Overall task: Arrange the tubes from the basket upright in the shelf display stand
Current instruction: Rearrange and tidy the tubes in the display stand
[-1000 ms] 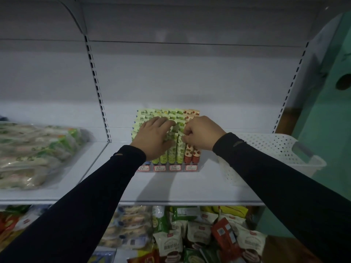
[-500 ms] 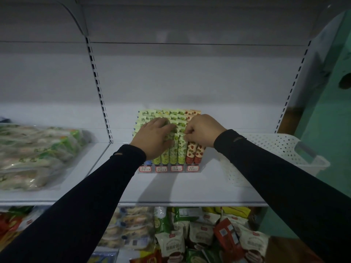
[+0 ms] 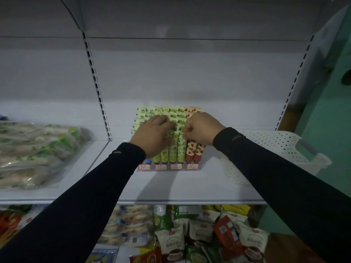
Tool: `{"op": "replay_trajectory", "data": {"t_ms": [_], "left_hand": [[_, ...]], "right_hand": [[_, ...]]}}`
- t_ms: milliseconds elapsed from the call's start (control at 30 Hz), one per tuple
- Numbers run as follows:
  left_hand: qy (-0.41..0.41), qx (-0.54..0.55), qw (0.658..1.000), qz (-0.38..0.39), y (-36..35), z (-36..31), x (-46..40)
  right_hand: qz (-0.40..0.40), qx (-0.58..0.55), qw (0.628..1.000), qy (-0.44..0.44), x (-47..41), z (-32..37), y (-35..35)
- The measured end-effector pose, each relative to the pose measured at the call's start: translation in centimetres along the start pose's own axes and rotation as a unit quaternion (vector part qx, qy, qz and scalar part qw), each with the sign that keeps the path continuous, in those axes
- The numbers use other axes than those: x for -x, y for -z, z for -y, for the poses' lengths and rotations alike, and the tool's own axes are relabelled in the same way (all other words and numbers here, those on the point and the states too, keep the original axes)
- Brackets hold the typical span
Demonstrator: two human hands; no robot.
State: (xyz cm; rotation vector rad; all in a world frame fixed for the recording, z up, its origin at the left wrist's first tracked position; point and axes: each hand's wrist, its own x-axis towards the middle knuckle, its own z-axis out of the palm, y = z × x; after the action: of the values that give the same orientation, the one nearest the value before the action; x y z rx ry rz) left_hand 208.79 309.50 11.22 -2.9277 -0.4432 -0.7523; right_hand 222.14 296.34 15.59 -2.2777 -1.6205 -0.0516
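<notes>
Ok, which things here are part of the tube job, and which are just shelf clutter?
Part of the job:
tubes
display stand
white basket
left hand, resting on the tubes
right hand, pinching a tube top

Just lying about:
bagged goods, left shelf
snack packets, shelf below

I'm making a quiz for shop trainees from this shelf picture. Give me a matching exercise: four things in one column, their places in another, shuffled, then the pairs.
Things:
1. white basket
2. red tubes
3. left hand
4. bagged goods

Places:
A. resting on the green tubes
B. shelf section left of the stand
C. right end of the stand
D. on the shelf right of the stand

Pairs: 1-D, 2-C, 3-A, 4-B
</notes>
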Motion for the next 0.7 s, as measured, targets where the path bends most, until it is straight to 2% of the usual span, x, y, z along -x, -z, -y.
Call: {"op": "replay_trajectory", "data": {"t_ms": [167,367,700], "left_hand": [[0.0,-0.007,1.0,0.001,0.1,-0.09,0.02],[0.002,-0.013,1.0,0.009,0.16,-0.18,0.04],[0.009,-0.014,1.0,0.013,-0.02,0.01,-0.09]], "right_hand": [[-0.001,0.036,0.999,0.01,0.08,0.03,-0.02],[0.013,-0.012,1.0,0.01,0.15,-0.57,0.21],[-0.018,-0.012,1.0,0.005,-0.29,-0.18,-0.51]]}}
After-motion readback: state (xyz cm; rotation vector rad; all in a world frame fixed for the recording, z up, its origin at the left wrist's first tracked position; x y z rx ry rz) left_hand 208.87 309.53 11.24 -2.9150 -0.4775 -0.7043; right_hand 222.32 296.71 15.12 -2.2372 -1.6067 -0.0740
